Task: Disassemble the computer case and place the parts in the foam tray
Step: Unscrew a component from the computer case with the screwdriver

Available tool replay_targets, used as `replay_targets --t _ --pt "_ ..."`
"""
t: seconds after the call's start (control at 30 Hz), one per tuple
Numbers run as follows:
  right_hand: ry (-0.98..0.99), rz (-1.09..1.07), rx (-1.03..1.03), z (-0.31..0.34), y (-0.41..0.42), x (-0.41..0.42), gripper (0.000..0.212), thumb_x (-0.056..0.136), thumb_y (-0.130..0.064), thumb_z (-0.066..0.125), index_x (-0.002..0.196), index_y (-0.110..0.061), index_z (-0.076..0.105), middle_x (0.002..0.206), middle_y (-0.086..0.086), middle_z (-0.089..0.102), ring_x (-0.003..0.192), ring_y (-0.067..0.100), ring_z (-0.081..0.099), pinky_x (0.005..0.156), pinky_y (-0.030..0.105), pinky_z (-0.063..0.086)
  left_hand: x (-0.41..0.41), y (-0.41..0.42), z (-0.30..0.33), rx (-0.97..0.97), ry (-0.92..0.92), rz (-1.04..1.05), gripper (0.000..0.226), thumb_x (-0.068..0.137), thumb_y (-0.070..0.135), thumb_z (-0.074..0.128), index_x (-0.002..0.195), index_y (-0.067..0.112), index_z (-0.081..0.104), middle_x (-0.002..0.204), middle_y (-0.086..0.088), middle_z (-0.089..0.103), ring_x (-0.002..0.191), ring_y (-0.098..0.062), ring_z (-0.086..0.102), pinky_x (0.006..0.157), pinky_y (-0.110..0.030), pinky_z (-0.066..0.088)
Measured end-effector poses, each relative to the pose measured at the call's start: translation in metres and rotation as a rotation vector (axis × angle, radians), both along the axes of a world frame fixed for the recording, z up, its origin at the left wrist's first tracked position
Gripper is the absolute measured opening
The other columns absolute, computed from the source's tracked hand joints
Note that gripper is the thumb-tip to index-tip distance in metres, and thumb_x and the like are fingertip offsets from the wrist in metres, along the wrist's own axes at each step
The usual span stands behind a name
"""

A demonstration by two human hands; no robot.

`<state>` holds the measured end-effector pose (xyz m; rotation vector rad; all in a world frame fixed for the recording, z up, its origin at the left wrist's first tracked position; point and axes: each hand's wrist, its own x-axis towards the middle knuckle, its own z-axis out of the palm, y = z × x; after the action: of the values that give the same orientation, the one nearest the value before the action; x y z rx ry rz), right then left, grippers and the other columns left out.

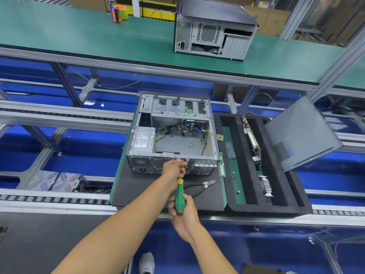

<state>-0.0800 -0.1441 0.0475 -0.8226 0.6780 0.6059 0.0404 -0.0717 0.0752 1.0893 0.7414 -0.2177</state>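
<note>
An open silver computer case (pixel 171 131) lies on a dark mat, its power supply (pixel 143 139) at the left and loose cables inside. My right hand (pixel 182 213) grips a green and yellow screwdriver (pixel 180 195) that points at the case's near rear panel. My left hand (pixel 174 167) is curled around the screwdriver's shaft right at that panel's top edge. To the right lies the black foam tray (pixel 265 210), holding two expansion cards in its slots. A grey side panel (pixel 300 133) leans on the tray's far right side.
Pliers (pixel 199 187) lie on the mat (pixel 138 190) just right of my hands. A second closed case (pixel 213 30) stands on the green upper shelf, with a tape dispenser (pixel 118 12) further left. Roller conveyor rails run left and right. A shoe (pixel 146 263) shows below.
</note>
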Motion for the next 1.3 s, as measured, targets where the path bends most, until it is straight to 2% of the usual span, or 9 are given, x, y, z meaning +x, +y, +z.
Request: replay_targets --t 0.1,0.23,0.4,0.5,0.67,0.87,1.0,1.13,1.3 --pt "0.029 -0.042 -0.027 0.000 -0.001 0.002 0.034 0.100 -0.030 0.047 0.090 -0.003 0.065 0.070 0.009 0.063 0.047 0.014 0.048 0.043 0.024 0.039 -0.001 -0.002 -0.003 0.043 -0.008 -0.001 0.026 0.111 0.015 0.043 0.089 0.007 0.056 0.081 -0.005 0.064 0.055 -0.009 0.041 0.038 -0.015 0.031" --pt "-0.070 0.001 -0.321 0.006 0.006 0.005 0.013 0.093 -0.012 0.058 0.081 -0.008 0.062 0.068 0.009 0.068 0.053 0.018 0.058 0.047 0.026 0.040 -0.002 0.000 -0.005 0.123 -0.020 -0.027 0.027 0.112 0.020 0.041 0.095 0.007 0.059 0.081 -0.003 0.068 0.051 -0.008 0.044 0.044 -0.018 0.035" --pt "-0.221 -0.012 -0.713 0.009 0.015 0.011 0.028 0.083 0.002 0.061 0.075 -0.015 0.039 0.064 0.002 0.047 0.059 0.017 0.039 0.054 0.030 0.030 -0.002 -0.004 -0.003 0.122 -0.018 -0.009 0.027 0.111 0.021 0.042 0.092 0.009 0.056 0.077 -0.002 0.065 0.049 -0.007 0.041 0.038 -0.017 0.031" --pt "-0.183 0.124 -0.501 0.012 0.013 0.011 0.015 0.094 -0.010 0.047 0.080 -0.013 0.050 0.063 0.006 0.051 0.051 0.017 0.040 0.048 0.028 0.031 0.000 -0.003 -0.006 0.136 -0.015 -0.020 0.027 0.111 0.021 0.043 0.091 0.009 0.057 0.075 -0.001 0.063 0.046 -0.006 0.039 0.037 -0.016 0.025" --pt "0.012 0.020 0.029 0.008 -0.007 0.013 0.027 0.092 -0.022 0.043 0.090 -0.005 0.064 0.070 0.011 0.062 0.051 0.018 0.051 0.048 0.028 0.044 0.002 -0.003 -0.007 0.083 -0.026 -0.005 0.028 0.111 0.017 0.043 0.089 0.008 0.057 0.077 -0.003 0.063 0.041 -0.002 0.040 0.035 -0.015 0.026" --pt "-0.111 0.192 -0.325 0.009 -0.005 0.020 0.006 0.089 -0.011 0.055 0.087 -0.013 0.059 0.078 0.008 0.072 0.065 0.020 0.067 0.054 0.023 0.046 -0.001 0.000 -0.011 0.165 -0.061 -0.036 0.032 0.112 0.022 0.040 0.092 0.008 0.060 0.082 -0.003 0.071 0.045 -0.002 0.050 0.045 -0.017 0.039" --pt "-0.296 0.145 -0.625 0.011 0.002 0.023 0.038 0.074 0.009 0.063 0.068 -0.018 0.037 0.050 -0.012 0.047 0.047 0.005 0.040 0.042 0.016 0.033 -0.002 -0.004 -0.010 0.161 -0.054 -0.018 0.030 0.111 0.022 0.043 0.089 0.009 0.058 0.082 -0.003 0.069 0.050 -0.008 0.045 0.044 -0.019 0.035" --pt "-0.268 0.192 -0.487 0.018 0.003 0.024 0.002 0.083 -0.011 0.056 0.083 -0.011 0.054 0.064 -0.003 0.058 0.058 0.012 0.048 0.049 0.020 0.039 0.001 -0.004 -0.008 0.126 -0.039 -0.001 0.030 0.111 0.019 0.043 0.087 0.008 0.057 0.077 -0.003 0.063 0.051 -0.009 0.038 0.036 -0.016 0.027" --pt "-0.044 0.142 -0.039 0.011 -0.011 0.018 0.032 0.097 -0.030 0.043 0.086 -0.009 0.064 0.069 0.007 0.060 0.052 0.016 0.048 0.051 0.028 0.041 0.001 -0.004 -0.006 0.069 -0.037 0.010 0.029 0.111 0.016 0.043 0.087 0.007 0.056 0.079 -0.004 0.061 0.053 -0.009 0.038 0.036 -0.015 0.026"
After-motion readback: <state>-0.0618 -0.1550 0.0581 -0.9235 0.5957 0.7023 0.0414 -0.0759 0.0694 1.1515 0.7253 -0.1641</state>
